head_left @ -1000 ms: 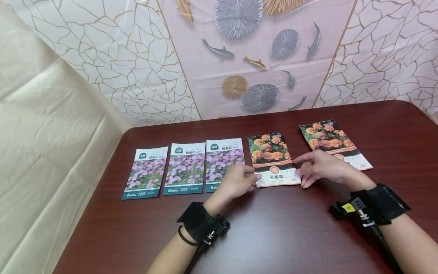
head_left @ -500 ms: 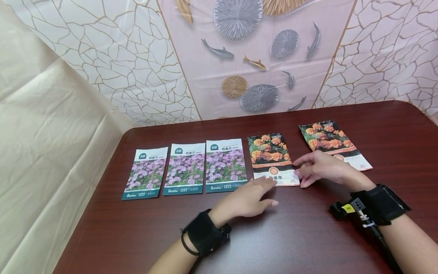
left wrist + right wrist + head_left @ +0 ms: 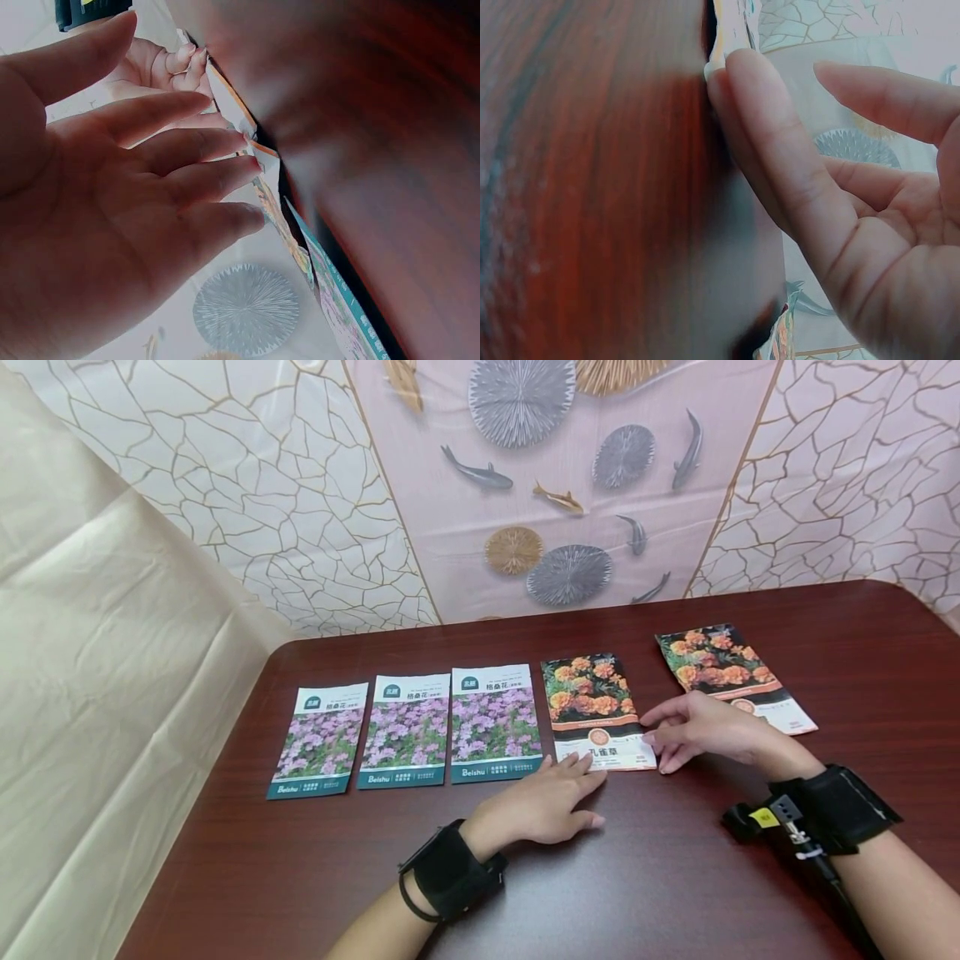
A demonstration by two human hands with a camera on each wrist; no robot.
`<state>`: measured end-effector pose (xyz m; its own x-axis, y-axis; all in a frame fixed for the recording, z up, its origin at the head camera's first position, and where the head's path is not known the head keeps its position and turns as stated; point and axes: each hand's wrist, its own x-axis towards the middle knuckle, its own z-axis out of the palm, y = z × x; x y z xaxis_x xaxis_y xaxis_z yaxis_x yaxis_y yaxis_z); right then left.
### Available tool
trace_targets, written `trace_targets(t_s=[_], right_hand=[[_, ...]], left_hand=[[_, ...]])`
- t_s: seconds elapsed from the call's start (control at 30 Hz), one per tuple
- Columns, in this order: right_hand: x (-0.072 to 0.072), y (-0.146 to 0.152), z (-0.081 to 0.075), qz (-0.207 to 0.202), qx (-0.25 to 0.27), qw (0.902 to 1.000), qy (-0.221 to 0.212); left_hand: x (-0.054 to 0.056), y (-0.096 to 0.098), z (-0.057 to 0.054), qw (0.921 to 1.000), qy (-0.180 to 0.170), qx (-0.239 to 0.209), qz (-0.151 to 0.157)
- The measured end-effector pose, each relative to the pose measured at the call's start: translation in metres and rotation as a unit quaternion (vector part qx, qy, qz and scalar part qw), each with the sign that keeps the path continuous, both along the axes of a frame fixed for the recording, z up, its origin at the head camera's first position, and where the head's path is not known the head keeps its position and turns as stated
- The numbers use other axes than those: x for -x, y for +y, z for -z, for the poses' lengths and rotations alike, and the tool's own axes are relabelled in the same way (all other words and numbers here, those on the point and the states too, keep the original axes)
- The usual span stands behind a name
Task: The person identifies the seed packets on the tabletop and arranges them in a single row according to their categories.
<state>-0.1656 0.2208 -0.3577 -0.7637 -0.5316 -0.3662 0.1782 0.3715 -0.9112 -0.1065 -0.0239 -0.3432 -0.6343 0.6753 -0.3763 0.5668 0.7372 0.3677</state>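
Note:
A marigold seed packet (image 3: 591, 697) with orange flowers and a white lower band lies flat on the table, right of centre. At its bottom edge, my left hand (image 3: 536, 806) rests with fingers extended and thumb out to the side. In the left wrist view the left fingers (image 3: 202, 150) reach straight to the packet's edge. My right hand (image 3: 708, 731) touches the packet's right edge with its fingertips, and the right wrist view has two fingers (image 3: 769, 112) lying straight along that side. A second marigold packet (image 3: 716, 668) lies tilted behind the right hand, partly covered by it.
Three purple-flower seed packets form a row to the left: a left one (image 3: 318, 743), a middle one (image 3: 405, 731) and a right one (image 3: 495, 722) close beside the marigold packet. The dark red table (image 3: 600, 893) ends at a patterned cloth (image 3: 480, 543) behind.
My left hand has left the packet's lower left corner, moved down and right, and spread its fingers along the bottom edge. The right hand stays at the right edge.

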Motion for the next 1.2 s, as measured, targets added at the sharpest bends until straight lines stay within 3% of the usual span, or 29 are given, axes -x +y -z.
trace_targets(t_s=[0.3,0.7,0.83,1.03,1.2], right_hand=[[-0.001,0.004,-0.004,-0.007,-0.019,0.9994,0.028],[0.0,0.025,-0.021,0.04,-0.068,0.9913,0.106],[0.003,0.033,-0.024,0.065,-0.107,0.9802,0.153],[0.006,0.049,-0.029,0.109,-0.157,0.9551,0.227],[0.006,0.069,-0.031,0.149,-0.212,0.9333,0.249]], left_hand=[[-0.003,-0.001,-0.001,0.9999,0.007,-0.002,0.009],[-0.008,0.011,-0.002,0.9977,0.043,-0.014,0.051],[-0.011,0.02,-0.002,0.9946,0.073,-0.007,0.074],[-0.013,0.036,-0.003,0.988,0.104,0.014,0.114],[-0.015,0.046,-0.002,0.9814,0.119,0.039,0.145]])
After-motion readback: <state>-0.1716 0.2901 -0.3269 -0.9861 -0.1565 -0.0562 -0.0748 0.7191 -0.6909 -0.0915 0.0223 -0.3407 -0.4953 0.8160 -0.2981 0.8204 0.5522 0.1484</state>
